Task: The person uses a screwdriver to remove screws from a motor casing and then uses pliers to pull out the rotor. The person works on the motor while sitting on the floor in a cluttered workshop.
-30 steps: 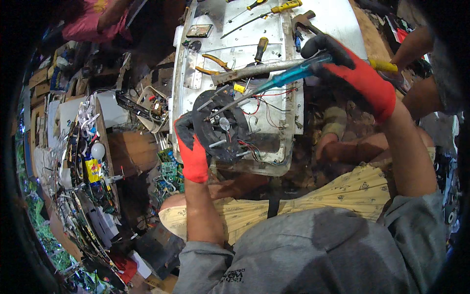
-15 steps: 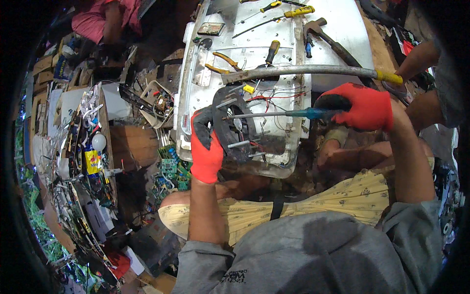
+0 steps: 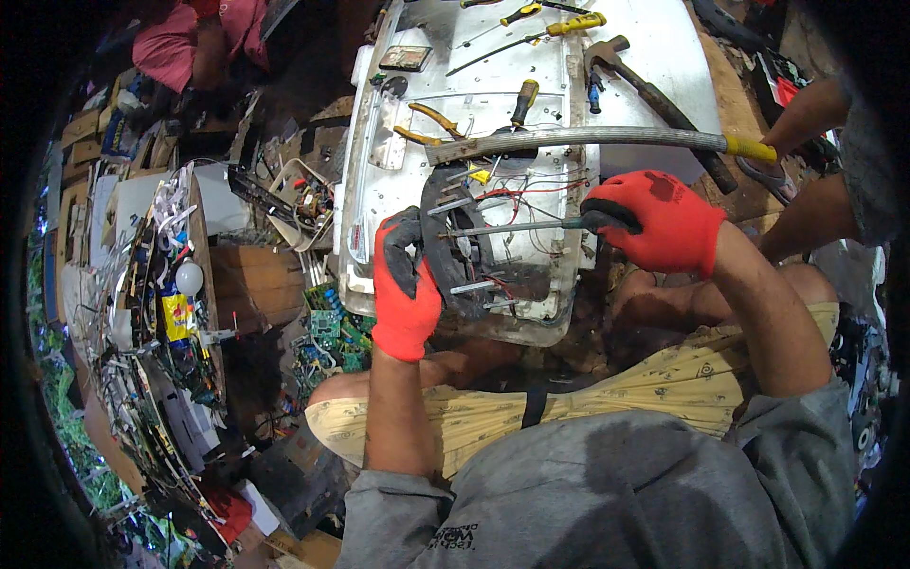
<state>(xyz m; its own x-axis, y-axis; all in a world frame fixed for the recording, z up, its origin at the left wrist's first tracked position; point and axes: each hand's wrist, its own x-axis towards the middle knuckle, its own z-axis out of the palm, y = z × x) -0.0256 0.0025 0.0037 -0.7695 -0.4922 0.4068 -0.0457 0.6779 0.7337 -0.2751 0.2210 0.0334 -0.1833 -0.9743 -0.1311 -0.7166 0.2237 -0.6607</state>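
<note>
My left hand [image 3: 408, 284], in a red glove with a dark palm, grips the rim of a black round part [image 3: 444, 261] held on edge. Several metal posts stick out of its right side, and red and dark wires [image 3: 531, 190] lie behind it. In my right hand [image 3: 654, 218], gloved the same way, is a screwdriver [image 3: 526, 227]. Its long shaft points left, with the tip at the black part among the posts. Most of the screwdriver's handle is hidden inside the glove. The part is above the near end of a white metal panel [image 3: 553, 308].
Across the panel lies a ribbed metal bar [image 3: 607, 135] with a yellow end. Beyond it are orange-handled pliers [image 3: 436, 116], yellow-handled screwdrivers [image 3: 575, 24] and a hammer [image 3: 654, 100]. Green circuit boards [image 3: 327, 322] and heaped scrap are at left. Other people's legs [image 3: 815, 204] show at right.
My right hand has moved left with the screwdriver, and its blue handle is now mostly covered by the glove. The black part has turned slightly in my left hand.
</note>
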